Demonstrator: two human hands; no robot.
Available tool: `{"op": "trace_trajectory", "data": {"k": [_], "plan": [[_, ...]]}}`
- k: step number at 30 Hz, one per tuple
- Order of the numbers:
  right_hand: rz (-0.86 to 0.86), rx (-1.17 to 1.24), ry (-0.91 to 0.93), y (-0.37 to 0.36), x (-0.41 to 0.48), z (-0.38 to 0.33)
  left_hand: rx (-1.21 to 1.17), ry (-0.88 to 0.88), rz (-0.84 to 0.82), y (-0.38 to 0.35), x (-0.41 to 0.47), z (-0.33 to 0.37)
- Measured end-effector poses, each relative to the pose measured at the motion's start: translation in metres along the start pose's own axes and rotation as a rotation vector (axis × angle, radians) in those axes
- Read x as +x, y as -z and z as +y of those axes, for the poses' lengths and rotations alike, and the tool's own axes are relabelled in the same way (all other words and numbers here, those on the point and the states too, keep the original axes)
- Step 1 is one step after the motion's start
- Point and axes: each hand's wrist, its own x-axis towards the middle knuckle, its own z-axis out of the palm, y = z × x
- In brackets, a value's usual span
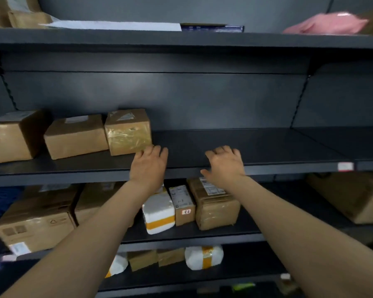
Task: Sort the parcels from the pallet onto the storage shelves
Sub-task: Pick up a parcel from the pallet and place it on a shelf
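I recorded both hands stretched forward at the front lip of the middle shelf (267, 147), and neither had hold of anything. The left hand (149, 164) lay palm down with its fingers loosely spread. The right hand (225, 165) was also palm down, its fingers slightly bent over the shelf edge with nothing inside them. No parcel was being carried, and the pallet was out of view. The nearest parcel was the tape-wrapped box (128, 132), which stood on the same shelf just beyond and to the left of the left hand. The fingertips of that hand came up to its lower right corner; I could not tell whether they touched it. The left hand was clearly the nearer one; the right hand was well apart from the box, over bare shelf. The box looked close to cubic, with no marked long axis. It closed a row with a flat brown box (75, 136) and a larger brown box (11, 136), the row running left to right along the shelf. I judged that a placement had been completed here and that the next parcel would go to the right of the tape-wrapped box. Further parcels, among them a white parcel (158, 214), sat on the shelf below.
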Motion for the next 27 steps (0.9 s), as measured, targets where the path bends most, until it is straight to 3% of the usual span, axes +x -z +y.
{"op": "trace_trajectory", "data": {"k": [10,27], "plan": [[-0.175,-0.136,-0.374,0.019,-0.201,0.075,-0.168,-0.375,0.018,0.03,-0.07,0.133],[-0.374,-0.212,-0.909,0.056,-0.57,0.217,-0.3,-0.931,0.026,0.111,-0.249,0.455]]}}
